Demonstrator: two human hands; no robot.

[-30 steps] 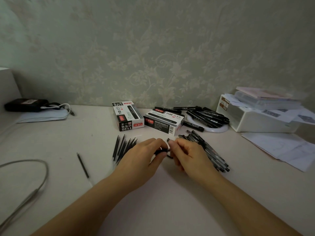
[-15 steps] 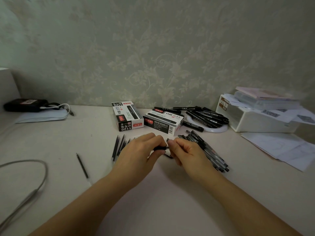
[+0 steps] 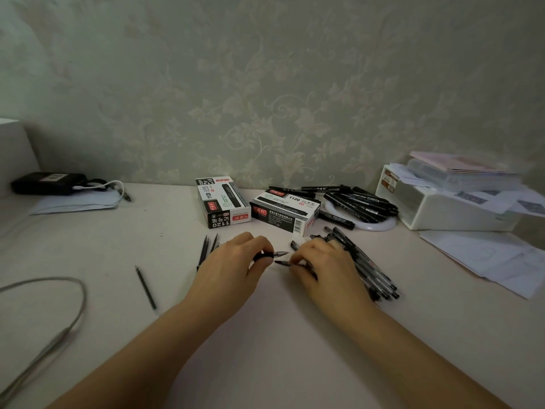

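My left hand (image 3: 233, 261) pinches a short black pen tip section (image 3: 275, 254) whose metal cone points right. My right hand (image 3: 321, 264) pinches a thin black refill (image 3: 283, 263) whose point faces left, just below that tip section; the two parts are slightly apart. Under and behind my right hand lies a pile of black pens (image 3: 368, 270). Several loose black refills (image 3: 206, 249) lie behind my left hand, partly hidden by it.
Two pen boxes (image 3: 221, 202) (image 3: 284, 211) stand near the wall. More black markers (image 3: 359, 202) lie on a white ring. A white box (image 3: 442, 208) with papers sits right, a single refill (image 3: 146, 287) and a grey cable (image 3: 59, 305) left, a black device (image 3: 47, 183) far left.
The tip section and the refill, held together between my fingers before, have come apart. My hands have drawn slightly away from each other.
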